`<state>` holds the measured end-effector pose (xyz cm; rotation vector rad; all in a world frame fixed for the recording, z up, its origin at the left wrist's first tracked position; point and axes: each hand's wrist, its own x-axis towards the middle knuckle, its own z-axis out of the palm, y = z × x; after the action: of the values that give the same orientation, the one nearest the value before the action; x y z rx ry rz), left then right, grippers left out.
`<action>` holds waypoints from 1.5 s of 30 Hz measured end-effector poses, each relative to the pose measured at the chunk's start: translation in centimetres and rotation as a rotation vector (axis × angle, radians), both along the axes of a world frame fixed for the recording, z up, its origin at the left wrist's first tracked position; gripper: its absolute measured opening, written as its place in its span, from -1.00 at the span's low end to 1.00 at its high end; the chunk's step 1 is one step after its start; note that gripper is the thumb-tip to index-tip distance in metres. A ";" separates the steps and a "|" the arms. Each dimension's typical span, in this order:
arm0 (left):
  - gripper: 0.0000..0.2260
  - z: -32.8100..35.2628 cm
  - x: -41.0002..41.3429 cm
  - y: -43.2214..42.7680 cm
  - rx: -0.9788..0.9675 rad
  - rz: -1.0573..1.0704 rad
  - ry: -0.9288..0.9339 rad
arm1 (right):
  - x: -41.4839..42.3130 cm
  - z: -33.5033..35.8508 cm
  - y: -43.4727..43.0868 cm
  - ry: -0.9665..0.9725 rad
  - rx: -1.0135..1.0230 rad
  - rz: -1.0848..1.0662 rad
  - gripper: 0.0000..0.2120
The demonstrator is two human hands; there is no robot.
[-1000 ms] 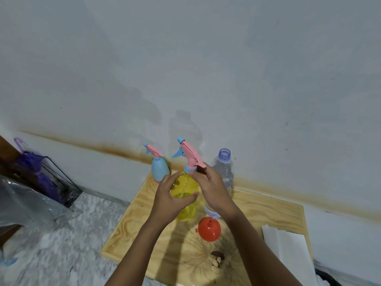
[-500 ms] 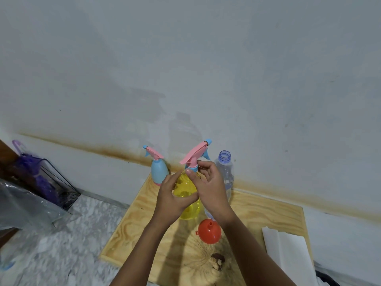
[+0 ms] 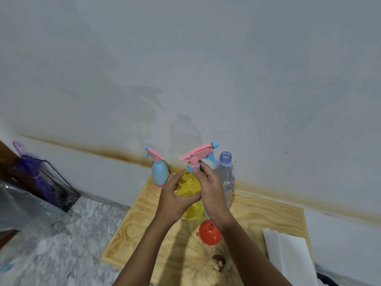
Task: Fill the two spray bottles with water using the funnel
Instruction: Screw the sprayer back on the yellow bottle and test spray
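The yellow bottle point(image 3: 188, 187) stands near the back edge of the board point(image 3: 268, 213), and its pink spray head point(image 3: 198, 154) has swung round: a second ago the nozzle pointed left, now it points right, toward the water bottle point(image 3: 226, 172). The left hand point(image 3: 175, 201) wraps the yellow bottle's body and steadies it. The right hand point(image 3: 212, 193) pinches the blue collar point(image 3: 192, 168) under the head with thumb and fingertips. That turn reads as unscrewing, so the task seems to be at its opening step: the head looks still seated on the neck, and I judge no filling has begun. The blue bottle point(image 3: 159, 174) stands at the board's back left corner with its head on. The funnel point(image 3: 210, 234) lies wide end down mid-board, beside the right wrist. The water bottle, uncapped, stands just behind the right hand. A few more turns should free the head for the funnel.
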<state>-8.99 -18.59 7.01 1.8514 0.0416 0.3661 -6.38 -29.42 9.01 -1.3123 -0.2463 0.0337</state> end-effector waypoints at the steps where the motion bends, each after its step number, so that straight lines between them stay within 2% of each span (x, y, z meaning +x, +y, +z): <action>1: -0.46 0.1 0.0 0.0 -0.005 0.001 0.002 | 0.0 0.0 0.0 0.006 0.001 -0.003 -0.86; 4: -0.49 0.5 0.0 0.0 -0.006 -0.002 -0.001 | 0.3 -0.1 0.4 0.057 0.009 -0.070 -0.84; 7: -0.51 0.7 -0.1 0.0 0.015 0.009 -0.003 | 0.3 -0.1 0.7 0.037 -0.006 -0.113 -0.71; 11: -0.53 0.8 -0.1 0.3 0.024 0.005 0.004 | 0.7 0.4 -0.2 -0.001 -0.060 0.005 -0.61; 15: -0.54 0.9 0.0 0.4 0.008 0.004 0.004 | 1.4 1.3 -1.9 0.016 -0.085 0.150 -0.79; 18: -0.55 1.0 0.1 0.3 -0.009 -0.010 0.004 | 1.4 1.5 -1.6 -0.009 -0.127 0.126 -0.83; 23: -0.53 0.9 0.2 0.2 -0.046 -0.015 0.023 | 1.4 0.7 0.1 -0.007 -0.049 -0.028 -0.69; 27: -0.56 0.7 0.4 0.4 -0.041 -0.016 0.041 | 1.6 1.1 -0.8 -0.040 -0.125 0.084 -0.58; 30: -0.57 0.9 0.4 0.4 -0.038 -0.002 0.051 | 1.9 1.8 -1.8 -0.030 -0.088 0.186 -0.70; 34: -0.51 1.4 0.4 0.2 -0.055 -0.023 0.024 | 1.9 2.0 -1.2 -0.030 -0.086 0.047 -0.81; 38: -0.57 1.5 0.3 0.1 -0.015 -0.039 -0.017 | 1.8 1.8 -1.0 -0.035 -0.117 0.017 -0.67; 42: -0.56 1.6 0.3 0.2 -0.024 -0.043 -0.007 | 1.9 1.8 -1.7 0.036 -0.075 0.109 -0.79; 45: -0.57 1.6 0.2 0.3 -0.040 -0.046 -0.010 | 1.7 2.1 -1.4 0.056 -0.051 0.050 -0.87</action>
<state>-8.76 -18.33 8.58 1.8081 -0.0010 0.3403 -4.65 -30.85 11.08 -1.3543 -0.2317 0.1196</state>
